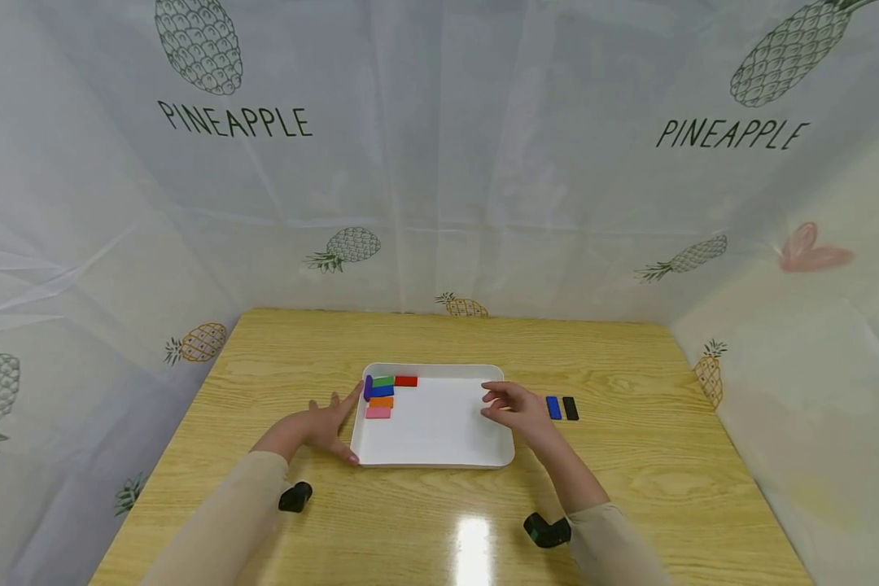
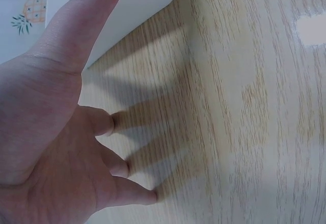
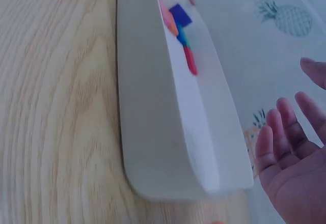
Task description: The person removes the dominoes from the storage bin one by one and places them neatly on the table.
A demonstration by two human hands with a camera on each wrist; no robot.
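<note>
Head | left hand (image 1: 325, 425) splayed at left of tray (image 1: 439, 431) | right hand (image 1: 516, 409) loose, empty, over its right rim | seemingly loading; next likely needs pinching blue block (image 1: 553, 408) right of tray

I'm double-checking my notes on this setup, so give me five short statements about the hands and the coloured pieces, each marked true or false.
1. The left hand touches the white tray. True.
2. The right hand holds the red piece. False: that hand holds nothing, and the piece lies in the tray.
3. A black piece lies on the table, outside the tray. True.
4. The pink piece lies beside the black piece. False: it is in the tray, next to the orange piece.
5. The purple piece lies at the tray's left end. True.
</note>
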